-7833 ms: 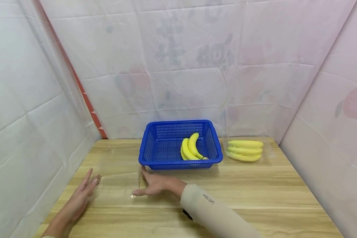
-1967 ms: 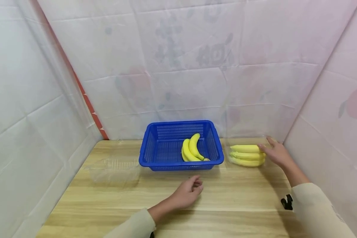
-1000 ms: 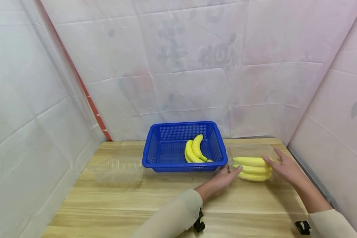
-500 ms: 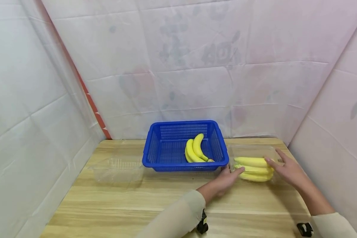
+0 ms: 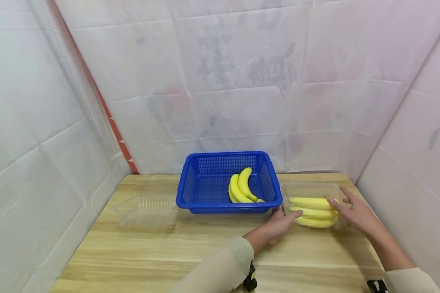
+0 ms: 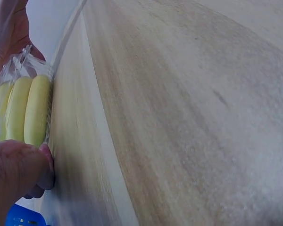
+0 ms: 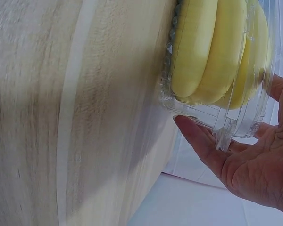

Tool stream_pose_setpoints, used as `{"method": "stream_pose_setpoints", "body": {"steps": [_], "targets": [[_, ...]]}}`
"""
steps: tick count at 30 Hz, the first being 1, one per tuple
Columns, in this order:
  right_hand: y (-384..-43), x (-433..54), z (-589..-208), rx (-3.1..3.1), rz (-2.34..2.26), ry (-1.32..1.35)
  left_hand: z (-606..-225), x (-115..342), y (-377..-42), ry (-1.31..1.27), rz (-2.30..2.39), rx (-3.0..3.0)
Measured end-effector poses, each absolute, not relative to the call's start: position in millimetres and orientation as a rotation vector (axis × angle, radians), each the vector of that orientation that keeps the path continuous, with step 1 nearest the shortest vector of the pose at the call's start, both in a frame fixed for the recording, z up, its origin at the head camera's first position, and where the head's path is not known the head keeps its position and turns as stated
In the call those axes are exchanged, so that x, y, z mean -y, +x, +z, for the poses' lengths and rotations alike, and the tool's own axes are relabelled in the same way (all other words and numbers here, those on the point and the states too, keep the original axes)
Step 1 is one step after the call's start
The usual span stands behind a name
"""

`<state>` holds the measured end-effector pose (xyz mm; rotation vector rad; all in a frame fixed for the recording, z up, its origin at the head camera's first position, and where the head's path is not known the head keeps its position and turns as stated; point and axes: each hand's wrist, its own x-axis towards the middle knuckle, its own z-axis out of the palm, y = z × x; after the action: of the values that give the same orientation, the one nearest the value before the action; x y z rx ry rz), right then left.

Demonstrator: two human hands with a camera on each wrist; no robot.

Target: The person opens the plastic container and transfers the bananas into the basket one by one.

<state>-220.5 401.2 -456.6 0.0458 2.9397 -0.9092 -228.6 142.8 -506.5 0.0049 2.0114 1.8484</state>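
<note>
Three yellow bananas (image 5: 313, 202) lie side by side in a clear plastic clamshell box (image 7: 217, 123), right of the blue basket. Its lid seems to lie over them in the right wrist view. My left hand (image 5: 276, 223) grips the box's left end, thumb on top. That thumb (image 6: 14, 165) shows beside the banana tips in the left wrist view. At the right end, my right hand (image 5: 357, 213) holds the box with its thumb on top and fingers (image 7: 195, 136) along the end. The box hides parts of several fingers.
A blue plastic basket (image 5: 229, 205) with several bananas (image 5: 242, 187) stands at the back middle of the wooden table (image 5: 150, 252). Another clear plastic box (image 5: 144, 213) stands at the left. White sheets (image 5: 223, 81) hang behind and on both sides.
Both hands have left the left clear box and taken hold of the banana box. That box has come nearer along the table. Over the last half second, hardly anything has moved.
</note>
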Motion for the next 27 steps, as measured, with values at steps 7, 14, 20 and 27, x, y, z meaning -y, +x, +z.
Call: {"method": "stream_pose_setpoints", "body": {"steps": [7,14,20,27], "targets": [[-216.6,-403.1,-458.2,-2.959,-0.914,0.050,-504.0,-142.1,-235.4,0.010,1.816,-1.963],[-215.0,-403.3,-461.4,-2.975,-0.874,0.049,-504.0,-137.5,-234.2,0.029,1.777,-1.946],[-214.3,-401.0,-462.3,-2.970,-0.889,0.048,-503.7,-135.3,-234.0,0.053,1.800,-1.902],[-212.5,-399.3,-462.2,-2.970,-0.898,0.052,-506.6,-133.8,-236.8,0.077,1.823,-1.843]]}}
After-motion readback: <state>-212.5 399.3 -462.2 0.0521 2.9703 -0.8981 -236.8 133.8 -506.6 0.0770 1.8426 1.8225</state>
